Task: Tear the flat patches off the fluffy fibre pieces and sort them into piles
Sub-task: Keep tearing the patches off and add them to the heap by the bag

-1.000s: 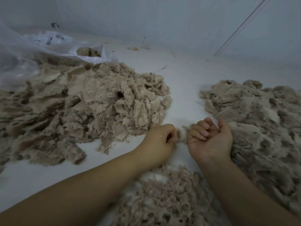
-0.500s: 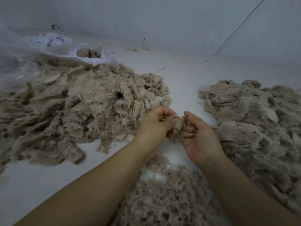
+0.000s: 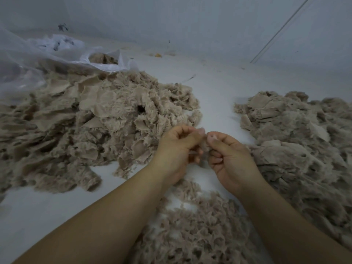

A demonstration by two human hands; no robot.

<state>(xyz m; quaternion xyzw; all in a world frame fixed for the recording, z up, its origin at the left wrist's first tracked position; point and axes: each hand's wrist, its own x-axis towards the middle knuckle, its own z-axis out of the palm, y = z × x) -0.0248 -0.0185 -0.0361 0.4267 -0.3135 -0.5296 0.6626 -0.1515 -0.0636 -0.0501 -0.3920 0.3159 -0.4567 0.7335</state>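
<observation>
The left hand (image 3: 176, 147) and the right hand (image 3: 227, 155) are curled close together, both pinching one small fluffy piece (image 3: 204, 144) held up between them. A big pile (image 3: 91, 126) lies left, another pile (image 3: 297, 134) right, and a fluffy pile (image 3: 196, 231) sits under the arms.

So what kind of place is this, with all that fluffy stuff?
Probably a small workshop for sorting fabric scraps by hand. Big fluffy piles lie on a white surface, a plastic bag holds more, and both hands pinch one piece.
</observation>
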